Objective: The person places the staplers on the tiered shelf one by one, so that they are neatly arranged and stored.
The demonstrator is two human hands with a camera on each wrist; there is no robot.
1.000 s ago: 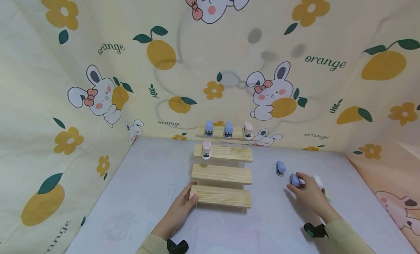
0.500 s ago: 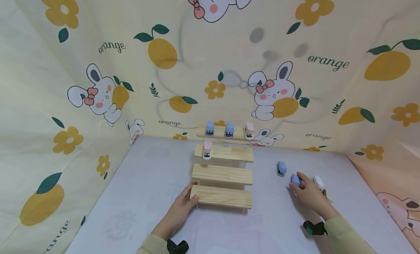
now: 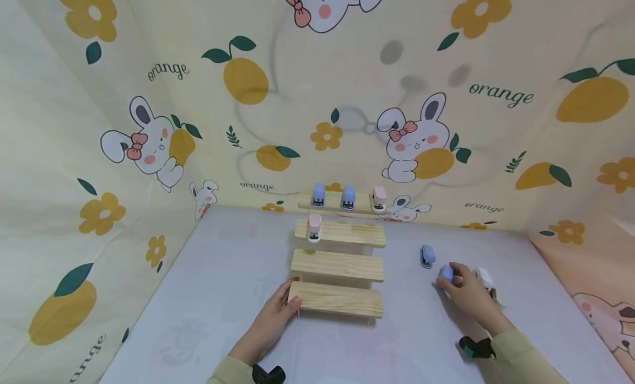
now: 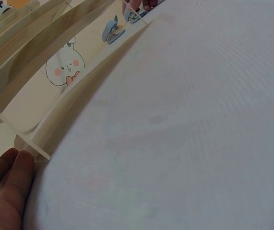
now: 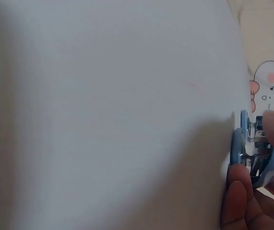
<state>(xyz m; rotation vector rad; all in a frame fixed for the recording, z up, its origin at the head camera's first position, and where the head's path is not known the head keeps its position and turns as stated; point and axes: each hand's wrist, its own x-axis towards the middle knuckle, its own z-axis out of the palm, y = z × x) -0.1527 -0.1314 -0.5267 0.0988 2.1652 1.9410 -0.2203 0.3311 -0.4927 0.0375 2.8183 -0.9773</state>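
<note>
My left hand (image 3: 270,320) grips the left end of the lowest board of a stepped wooden shelf (image 3: 337,299), thumb on top. In the left wrist view its fingers (image 4: 19,179) lie by the shelf's end and thin support. Over to the right, my right hand (image 3: 468,296) pinches a small blue stapler (image 3: 446,273) between thumb and fingers. The right wrist view shows that stapler (image 5: 273,167) on its side, close to the white surface. Another blue stapler (image 3: 427,256) stands just beyond it. A white stapler (image 3: 483,277) is partly hidden behind my right hand.
On the top board sit two blue staplers, one left (image 3: 318,195) and one mid-board (image 3: 348,197), and a pink stapler (image 3: 378,199) at the right. Another pink stapler (image 3: 314,228) is on the second board's left end. Patterned cloth (image 3: 297,97) walls the table (image 3: 198,296).
The head view has shifted slightly. My left hand stays on the shelf, and my right hand keeps its pinch on the blue stapler in nearly the same place.
</note>
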